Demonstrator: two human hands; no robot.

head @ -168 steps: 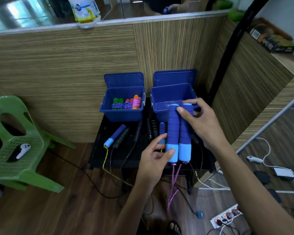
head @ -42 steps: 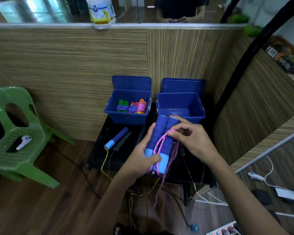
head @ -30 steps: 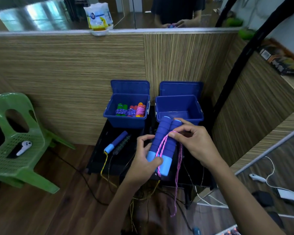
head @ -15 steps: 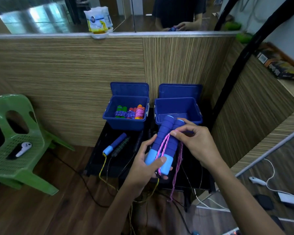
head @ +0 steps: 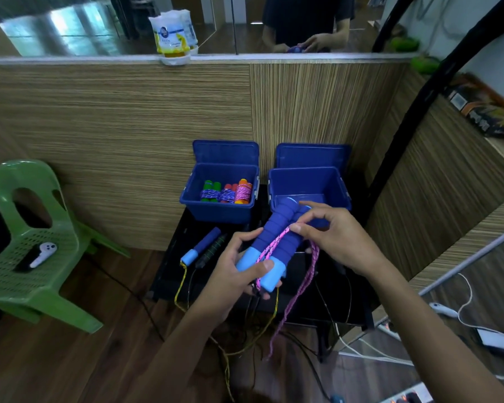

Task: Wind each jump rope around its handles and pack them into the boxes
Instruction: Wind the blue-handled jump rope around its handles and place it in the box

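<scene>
My left hand [head: 233, 274] grips the light-blue ends of two blue foam jump rope handles [head: 277, 234], held side by side over the black table [head: 169, 274]. My right hand [head: 335, 237] pinches the pink rope [head: 300, 289] against the handles' upper part; a strand runs along them and the loose end hangs below the table edge. The left blue box [head: 218, 210] holds three wound ropes [head: 226, 193]. Behind the handles, the right blue box [head: 335, 184] shows a bare floor. Another blue handle [head: 200, 248] and a dark handle [head: 213, 250] lie on the table.
A green plastic chair [head: 29, 242] with a white controller [head: 42, 254] stands at the left. A wooden partition runs behind the boxes, with a mirror above it. Cables, a power strip and small devices [head: 492, 341] lie on the floor at the right. A yellow rope [head: 181, 292] trails off the table.
Over the last seconds the pink rope went from hanging free below the handles to lying along them. My right hand has shifted from the handle tops to pinching the rope. Less rope hangs down.
</scene>
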